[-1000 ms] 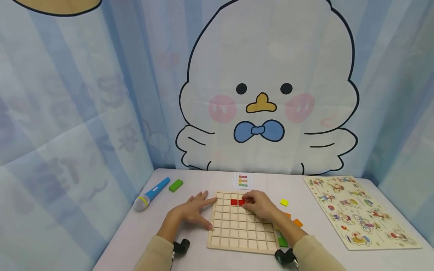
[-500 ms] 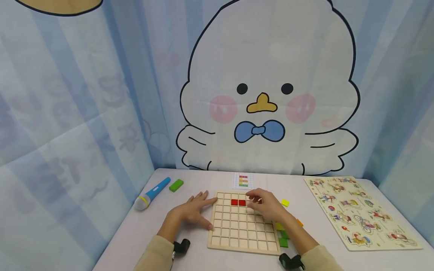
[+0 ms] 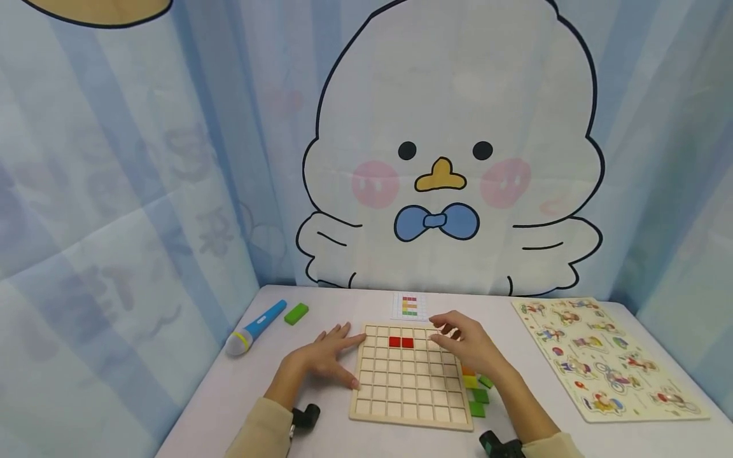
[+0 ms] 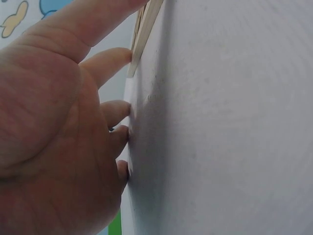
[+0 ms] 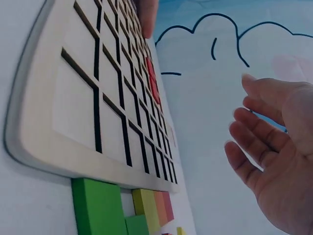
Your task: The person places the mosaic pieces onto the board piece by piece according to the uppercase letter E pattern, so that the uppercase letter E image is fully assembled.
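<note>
A wooden grid board (image 3: 412,424) lies flat on the table with two red tiles (image 3: 401,342) side by side in its second row from the back. My left hand (image 3: 326,357) has its fingers spread, index fingertip and thumb against the board's left edge; in the left wrist view the other fingertips of this hand (image 4: 63,127) rest on the table. Over the board's back right corner hovers my right hand (image 3: 469,343). Nothing shows between its thumb and fingers, and the right wrist view also shows this hand (image 5: 279,152) holding nothing, apart from the board.
Green tiles (image 3: 477,409), yellow (image 3: 470,381) and orange (image 3: 467,371) ones lie along the board's right edge. Behind the board is a card (image 3: 409,306) with a coloured pattern. A blue microphone-shaped thing (image 3: 266,319) and green block (image 3: 296,313) lie left, a picture puzzle board (image 3: 572,346) right.
My right hand has let go of the second red tile, lifted off and moved right, its fingers opening. Both red tiles stay in the grid. The left hand has not moved.
</note>
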Demonstrator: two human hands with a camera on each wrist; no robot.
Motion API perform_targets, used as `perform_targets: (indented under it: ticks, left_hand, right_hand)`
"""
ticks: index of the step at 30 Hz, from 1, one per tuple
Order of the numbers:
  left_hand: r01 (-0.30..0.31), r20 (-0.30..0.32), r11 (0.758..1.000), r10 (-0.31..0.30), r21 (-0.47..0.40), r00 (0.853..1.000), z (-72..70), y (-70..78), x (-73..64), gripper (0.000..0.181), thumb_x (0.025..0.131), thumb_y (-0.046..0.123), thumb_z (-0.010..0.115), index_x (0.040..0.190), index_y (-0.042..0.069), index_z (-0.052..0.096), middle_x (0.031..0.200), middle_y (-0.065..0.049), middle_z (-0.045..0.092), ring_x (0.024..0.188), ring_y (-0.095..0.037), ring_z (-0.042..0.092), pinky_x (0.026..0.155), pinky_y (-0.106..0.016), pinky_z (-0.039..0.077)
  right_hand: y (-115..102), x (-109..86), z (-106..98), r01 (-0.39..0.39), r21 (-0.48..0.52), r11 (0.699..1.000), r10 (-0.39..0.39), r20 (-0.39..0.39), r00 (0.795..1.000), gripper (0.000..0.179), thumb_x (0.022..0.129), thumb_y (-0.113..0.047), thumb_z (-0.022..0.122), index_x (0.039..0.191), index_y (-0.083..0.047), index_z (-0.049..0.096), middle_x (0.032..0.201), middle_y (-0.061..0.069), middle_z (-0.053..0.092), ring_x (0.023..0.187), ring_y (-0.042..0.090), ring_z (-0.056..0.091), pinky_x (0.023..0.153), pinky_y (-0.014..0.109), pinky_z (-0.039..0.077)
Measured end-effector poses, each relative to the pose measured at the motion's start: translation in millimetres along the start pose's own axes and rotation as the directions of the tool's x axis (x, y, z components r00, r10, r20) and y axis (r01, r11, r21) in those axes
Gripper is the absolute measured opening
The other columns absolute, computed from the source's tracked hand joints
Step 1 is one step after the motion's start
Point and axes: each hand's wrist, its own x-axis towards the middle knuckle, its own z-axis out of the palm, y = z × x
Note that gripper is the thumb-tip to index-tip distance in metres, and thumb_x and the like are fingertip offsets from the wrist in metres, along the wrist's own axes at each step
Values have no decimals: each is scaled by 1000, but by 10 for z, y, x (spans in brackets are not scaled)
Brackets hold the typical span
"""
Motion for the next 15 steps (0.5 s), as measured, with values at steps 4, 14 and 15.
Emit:
perform_targets:
  ticks: [4,14,15]
  left_hand:
    - [-16,-9,1000,16,7,1000,-7,-3,13,105,74,58,88,162,35,36,176,-13,10,164,-35,1,132,-58,1]
    - [-6,-7,1000,6,18,1000,12,14,1,105,74,57,89,162,34,38,176,-14,12,164,-36,3,131,-59,4]
    - [-6,-7,1000,6,17,1000,19,13,-4,105,74,57,89,162,34,38,176,-14,12,164,-36,3,131,-59,4]
  right_hand:
    - [62,-6,-157,-10,-24,1000,9,-39,999,36,98,-25,73,133,-15,68,125,3,70,105,17,62,88,22,54]
    - [368,-79,-404,-78,-36,996,72,-143,987,41,100,-28,72,135,-8,66,128,16,70,103,22,63,86,20,53]
    - [394,-88,-408,-94,-35,995,88,-142,986,42,100,-28,72,136,-8,65,129,17,69,104,23,62,85,20,53]
